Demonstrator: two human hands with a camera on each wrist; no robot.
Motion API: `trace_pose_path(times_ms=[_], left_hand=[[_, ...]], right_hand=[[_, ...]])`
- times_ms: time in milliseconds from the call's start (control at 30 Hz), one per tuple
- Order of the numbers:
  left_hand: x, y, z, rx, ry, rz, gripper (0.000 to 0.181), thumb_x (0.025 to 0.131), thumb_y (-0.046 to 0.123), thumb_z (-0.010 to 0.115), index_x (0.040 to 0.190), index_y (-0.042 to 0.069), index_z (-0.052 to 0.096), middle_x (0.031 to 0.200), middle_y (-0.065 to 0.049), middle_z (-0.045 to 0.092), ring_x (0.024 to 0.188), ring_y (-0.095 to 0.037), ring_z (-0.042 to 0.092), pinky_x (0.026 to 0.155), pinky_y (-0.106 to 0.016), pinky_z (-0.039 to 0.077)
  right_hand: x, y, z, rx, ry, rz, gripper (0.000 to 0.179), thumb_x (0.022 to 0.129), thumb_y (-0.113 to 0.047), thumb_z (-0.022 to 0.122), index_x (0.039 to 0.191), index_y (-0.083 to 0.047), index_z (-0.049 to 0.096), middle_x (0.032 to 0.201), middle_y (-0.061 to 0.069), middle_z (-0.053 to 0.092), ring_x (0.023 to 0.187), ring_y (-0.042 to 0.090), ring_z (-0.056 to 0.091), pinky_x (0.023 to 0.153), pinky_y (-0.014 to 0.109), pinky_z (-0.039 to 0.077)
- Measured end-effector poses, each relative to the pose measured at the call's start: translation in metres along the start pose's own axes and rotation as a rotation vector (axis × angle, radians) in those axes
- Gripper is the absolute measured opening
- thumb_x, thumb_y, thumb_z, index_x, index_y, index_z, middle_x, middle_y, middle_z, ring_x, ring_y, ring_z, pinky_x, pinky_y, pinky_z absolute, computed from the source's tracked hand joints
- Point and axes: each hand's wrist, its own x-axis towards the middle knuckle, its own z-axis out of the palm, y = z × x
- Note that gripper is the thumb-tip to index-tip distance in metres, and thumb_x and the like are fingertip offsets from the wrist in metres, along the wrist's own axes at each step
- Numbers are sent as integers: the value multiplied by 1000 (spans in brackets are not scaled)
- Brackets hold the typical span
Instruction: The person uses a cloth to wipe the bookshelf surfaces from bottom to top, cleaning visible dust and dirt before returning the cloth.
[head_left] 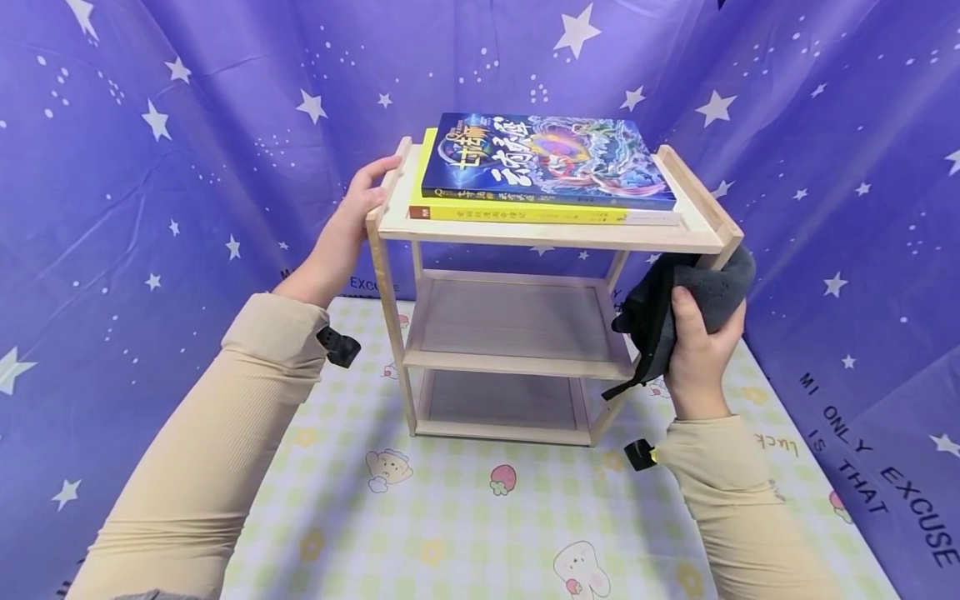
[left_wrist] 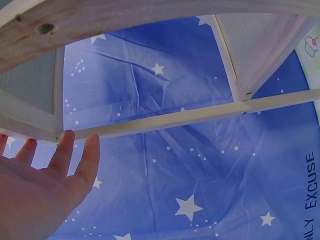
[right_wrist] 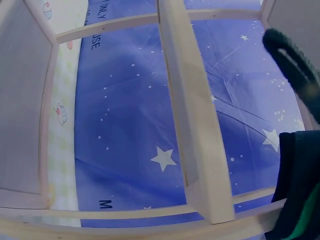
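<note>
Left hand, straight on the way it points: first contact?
The left hand would meet the rack's left top rail first; its fingers appear to rest against it. Past that, probably the yellow book, though depth is hard to judge.

A curtained-off nook, homely in its prints.
Around us hang purple drapes [head_left: 240, 183] with white stars [head_left: 577, 31] and black lettering [head_left: 902, 493], and below lies a tabletop [head_left: 442, 521] spread with a green-and-white checked cloth [head_left: 637, 508] of strawberries [head_left: 503, 479] and cartoon animals [head_left: 388, 469] (playful, child's-room patterns). We cannot tell whether this is a corner of a home or a dressed studio booth, as the drapes fill most of the background in all three views.
</note>
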Motion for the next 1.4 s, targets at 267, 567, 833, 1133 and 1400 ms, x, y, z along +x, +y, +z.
trace_pose_path(times_ms=[267,567,833,1133,1400], left_hand=[[1,3,2,10,-6,-22,64,93,48,32,153,28,29,162,1,24,144,-18,28,113,-50,24],[3,3,3,6,-9,-28,64,92,50,33,153,30,29,161,3,24,143,-17,28,112,-49,25],[2,1,4,-53,-7,-4,65,92,46,35,153,24,29,162,0,22,144,-18,28,114,-45,24],[1,-1,3,-67,-2,8,65,92,46,35,153,24,30,164,-1,18,145,-20,27,115,-47,22],[0,1,5,-49,7,-6,64,93,46,33,153,24,29,163,0,19,146,-18,25,116,-46,22]], right_hand=[[-11,13,-15,-141,12,-77,55,77,1,69,130,-3,55,113,9,65,103,20,60,93,25,47],[-33,29,-33,-289,30,-126,63,78,2,72,135,-1,46,118,5,62,110,19,58,98,25,45],[-51,36,-38,-396,23,-184,54,80,3,71,128,-1,46,118,0,64,108,16,61,96,25,47],[-62,45,-50,-433,27,-168,59,81,-2,74,130,-1,42,121,-1,61,112,16,59,98,24,46],[-66,49,-56,-363,-2,-145,58,84,0,71,133,-1,40,124,3,61,114,17,58,102,24,44]])
